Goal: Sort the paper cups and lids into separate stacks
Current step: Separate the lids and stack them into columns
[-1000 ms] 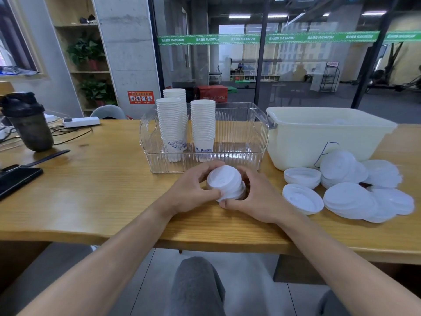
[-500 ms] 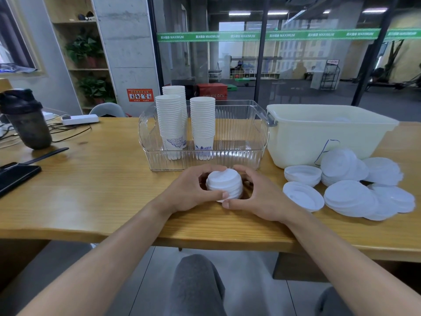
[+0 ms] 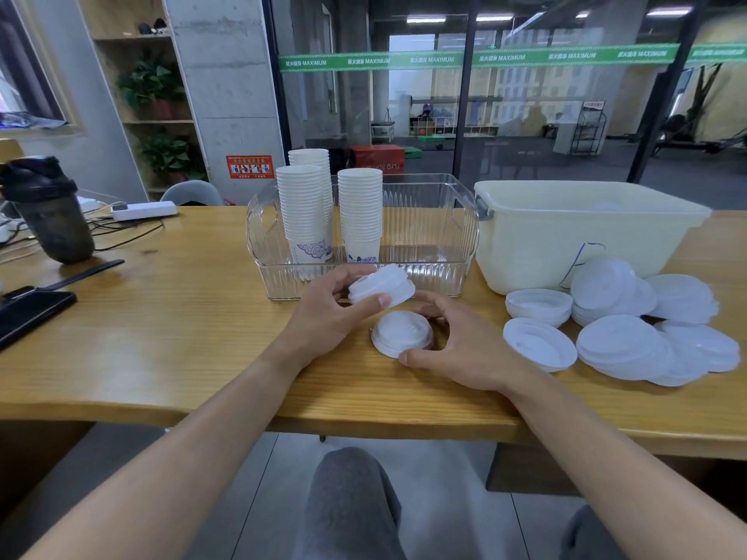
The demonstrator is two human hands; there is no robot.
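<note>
Wooden table, lids being split at centre frame, near its front edge.
Right hand curls round the lower lid stack on the wood; left hand pinches the tilted upper lids above it and could spill them. Loose lids crowd right; cup stacks stand in the clear bin behind.

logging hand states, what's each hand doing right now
Left hand: holding a small stack of lids above the table.
Right hand: curled round the lid on the table.
</note>
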